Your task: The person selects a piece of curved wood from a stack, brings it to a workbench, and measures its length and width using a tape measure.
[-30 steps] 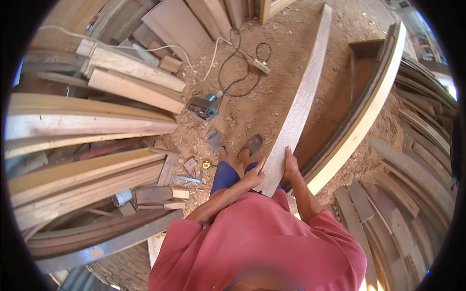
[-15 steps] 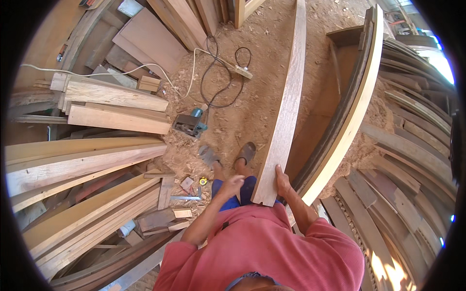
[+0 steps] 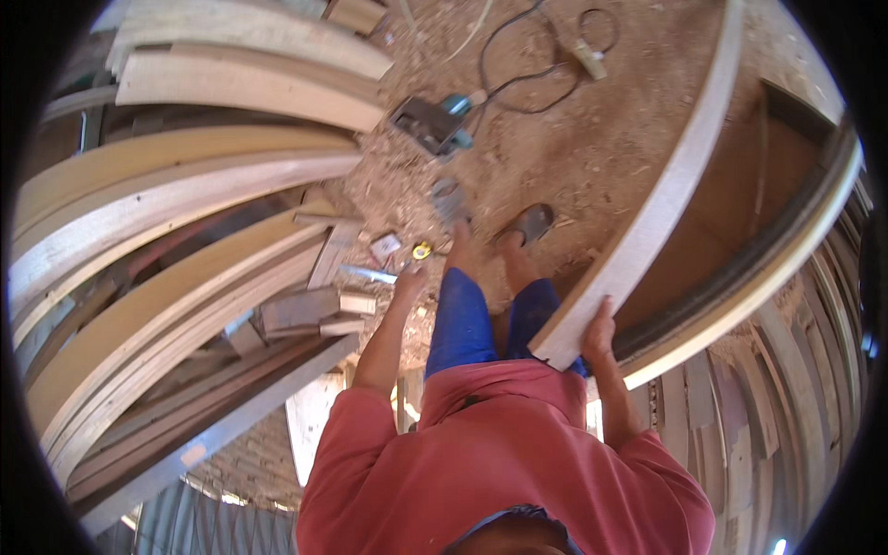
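My right hand [image 3: 599,333] grips the near end of a long pale wooden board [image 3: 661,208], its thumb lying on top. The board runs away toward the upper right, beside a dark-edged brown wooden frame [image 3: 708,268]. Down at the left, my left hand [image 3: 411,276] reaches beside a metal square [image 3: 368,274] and a yellow tape measure [image 3: 422,251]. Its fingers are small and blurred, so whether they touch either tool is unclear. A small pale piece with red on it [image 3: 385,246] lies near the tape.
Stacked planks [image 3: 185,190] fill the left side. A teal power planer [image 3: 435,122] sits on the shaving-covered floor beyond my feet, near a dark cable [image 3: 518,104] and a power strip [image 3: 589,59]. More boards [image 3: 768,379] lie at the right.
My left hand has moved from beside the board down to the left, by the square and tape measure. My right hand stays on the board. The view has shifted and turned.
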`<move>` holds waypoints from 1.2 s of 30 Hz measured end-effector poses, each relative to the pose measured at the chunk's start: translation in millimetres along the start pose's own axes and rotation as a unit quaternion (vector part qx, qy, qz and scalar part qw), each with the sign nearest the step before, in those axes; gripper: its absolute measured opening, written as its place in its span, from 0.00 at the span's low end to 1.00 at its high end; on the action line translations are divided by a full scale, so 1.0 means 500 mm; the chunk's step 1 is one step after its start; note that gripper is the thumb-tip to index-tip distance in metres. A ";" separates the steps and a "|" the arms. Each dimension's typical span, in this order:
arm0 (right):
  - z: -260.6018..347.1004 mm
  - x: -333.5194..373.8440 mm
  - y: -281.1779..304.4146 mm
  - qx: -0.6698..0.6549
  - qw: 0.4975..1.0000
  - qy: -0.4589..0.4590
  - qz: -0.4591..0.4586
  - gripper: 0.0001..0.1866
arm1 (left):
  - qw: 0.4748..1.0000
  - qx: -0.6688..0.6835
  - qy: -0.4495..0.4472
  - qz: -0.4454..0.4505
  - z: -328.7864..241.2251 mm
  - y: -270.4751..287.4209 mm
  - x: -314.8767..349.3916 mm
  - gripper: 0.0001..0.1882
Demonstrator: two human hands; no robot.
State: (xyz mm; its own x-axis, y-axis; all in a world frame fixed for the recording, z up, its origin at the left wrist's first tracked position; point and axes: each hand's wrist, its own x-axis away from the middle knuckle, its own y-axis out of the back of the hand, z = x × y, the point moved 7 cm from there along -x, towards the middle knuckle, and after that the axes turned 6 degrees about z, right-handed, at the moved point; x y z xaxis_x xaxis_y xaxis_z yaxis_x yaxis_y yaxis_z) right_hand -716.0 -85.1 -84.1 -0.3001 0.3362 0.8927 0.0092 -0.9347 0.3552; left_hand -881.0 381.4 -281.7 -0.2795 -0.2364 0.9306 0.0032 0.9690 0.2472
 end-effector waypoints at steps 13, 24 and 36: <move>-0.055 -0.065 0.092 -0.077 0.997 -0.005 -0.017 0.38 | 0.984 -0.020 0.170 -0.041 0.204 -0.103 -0.266 0.46; -0.007 -0.014 0.074 -0.041 0.994 -0.010 -0.102 0.38 | 0.959 -0.028 0.264 -0.100 0.521 -0.193 -0.527 0.48; 0.010 -0.017 0.025 -0.067 0.986 -0.036 -0.146 0.38 | 0.989 0.067 0.134 0.004 0.419 -0.209 -0.508 0.33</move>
State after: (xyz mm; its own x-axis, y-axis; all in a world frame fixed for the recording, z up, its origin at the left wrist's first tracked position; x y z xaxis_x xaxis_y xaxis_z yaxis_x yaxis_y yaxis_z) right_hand -708.6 -98.9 -86.1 -0.2034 0.5963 0.7765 -0.1960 -0.8019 0.5644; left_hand -1011.4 355.4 -600.5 -0.0145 -0.2225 0.9748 -0.1278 0.9674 0.2188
